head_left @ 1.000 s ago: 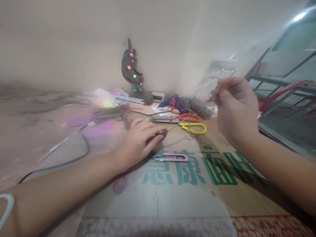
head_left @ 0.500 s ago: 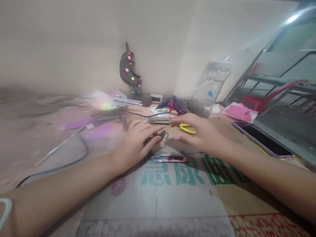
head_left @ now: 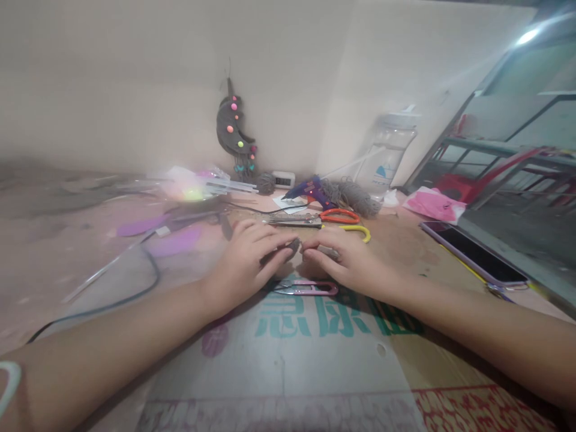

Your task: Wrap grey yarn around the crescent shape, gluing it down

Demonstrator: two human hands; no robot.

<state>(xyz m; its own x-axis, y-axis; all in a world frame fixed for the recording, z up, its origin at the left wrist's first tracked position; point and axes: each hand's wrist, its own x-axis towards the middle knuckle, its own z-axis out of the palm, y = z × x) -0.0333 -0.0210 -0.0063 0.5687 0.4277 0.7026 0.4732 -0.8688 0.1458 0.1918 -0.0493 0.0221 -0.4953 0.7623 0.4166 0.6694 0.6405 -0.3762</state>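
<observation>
My left hand (head_left: 252,258) is closed around a small dark grey yarn piece (head_left: 294,245), its tip showing between thumb and forefinger; the rest is hidden by the fingers. Just across from it, my right hand (head_left: 346,255) pinches at the piece's thin loose yarn end, mostly covered by the fingertips. Below both hands, pink thread snips (head_left: 315,288) lie on the printed cardboard (head_left: 333,366). Beyond the hands lie scissors with red handles (head_left: 339,216) and a tool with yellow handles (head_left: 360,230).
Behind are a blue glue gun (head_left: 310,191), grey yarn (head_left: 355,197), a small white timer (head_left: 283,179) and a water bottle (head_left: 389,156). A grey moon ornament (head_left: 231,129) hangs on the wall. To the right lie a phone (head_left: 477,252) and a pink packet (head_left: 434,205). A cable (head_left: 108,305) runs left.
My right hand has moved left and down, from open fingers to a pinch at the loose yarn end. The red and yellow handles now show. My left hand stays put.
</observation>
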